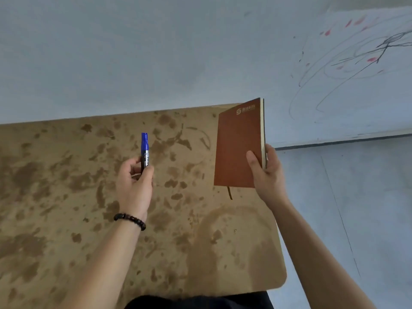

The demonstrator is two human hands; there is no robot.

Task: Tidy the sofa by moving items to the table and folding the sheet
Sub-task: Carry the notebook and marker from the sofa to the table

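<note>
My left hand (pixel 134 184) holds a blue marker (pixel 145 148) upright over the middle of the stained brown table (pixel 66 197); the capped end points away from me. My right hand (pixel 266 172) grips a brown notebook (pixel 238 146) by its lower right edge, thumb on the cover. The notebook hangs above the table's far right corner, and a ribbon bookmark dangles from its bottom edge. Neither the sofa nor the sheet is in view.
The table's right edge and rounded near corner (pixel 281 277) border pale grey floor (pixel 356 219). A white wall (pixel 156 52) rises behind the table, with pen scribbles and red marks (pixel 367 54) at the upper right. A dark garment (pixel 200 302) shows at the bottom edge.
</note>
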